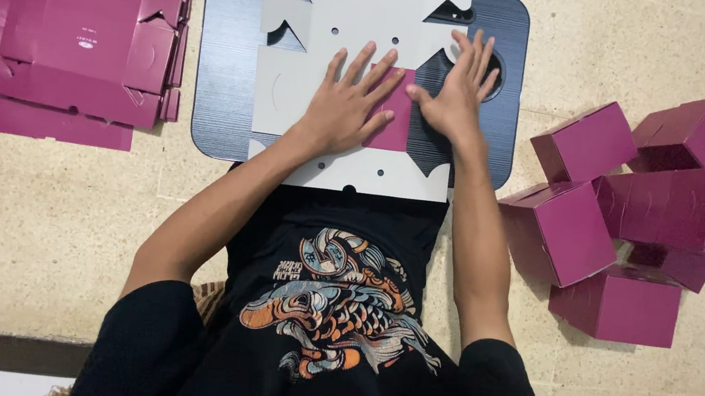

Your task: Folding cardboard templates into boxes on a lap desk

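Both hands lie flat, fingers spread, gripping nothing. I see my left hand [347, 101] pressing a folded magenta flap [394, 111] down onto the grey inner face of a die-cut carton blank [293, 96], while my right hand [458, 91] flattens the blank's edge just beside it. That blank rests on a dark lap board [227, 63] in front of me. I judge the card light, thin, stiff across its panels and ready to bend only at the scored creases, so I would hold it by flap edges. Further left is a stack of flat magenta blanks [72, 38]; at right, assembled magenta boxes [631, 210] sit on the floor.
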